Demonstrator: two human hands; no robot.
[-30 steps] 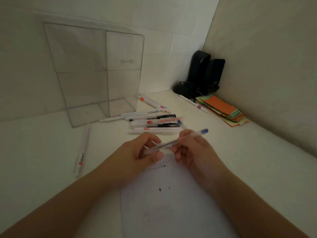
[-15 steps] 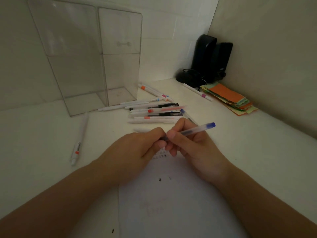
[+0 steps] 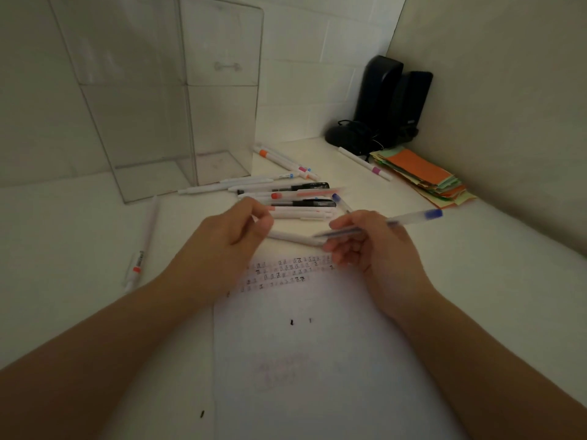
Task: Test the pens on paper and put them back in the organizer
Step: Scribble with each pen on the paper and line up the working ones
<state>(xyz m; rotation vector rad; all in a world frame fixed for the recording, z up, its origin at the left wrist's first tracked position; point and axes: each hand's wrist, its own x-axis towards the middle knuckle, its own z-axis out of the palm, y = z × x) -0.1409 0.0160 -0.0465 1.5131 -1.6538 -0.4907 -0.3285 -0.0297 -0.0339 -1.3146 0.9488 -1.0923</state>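
My right hand (image 3: 374, 249) grips a translucent pen (image 3: 409, 217) with a blue end, its tip pointing left above the top of the white paper (image 3: 317, 360). Rows of small test marks cover the top of that sheet. My left hand (image 3: 232, 239) hovers a little to the left, its fingers curled and pinching what looks like the pen cap (image 3: 254, 218), mostly hidden. A white pen (image 3: 292, 238) lies on the table between my hands. Behind them lies a heap of several pens (image 3: 295, 198). The clear acrylic organizer (image 3: 190, 122) stands at the back left.
One white pen (image 3: 143, 246) lies alone on the left. Another pen (image 3: 365, 163) lies beside a stack of coloured paper notes (image 3: 425, 176) at the right wall. Black speakers (image 3: 390, 103) with cables fill the back corner. Walls close off the back and right.
My hands, joined on the blue pen before, have pulled apart. The right keeps the pen and moved right; the left moved left with the cap end.
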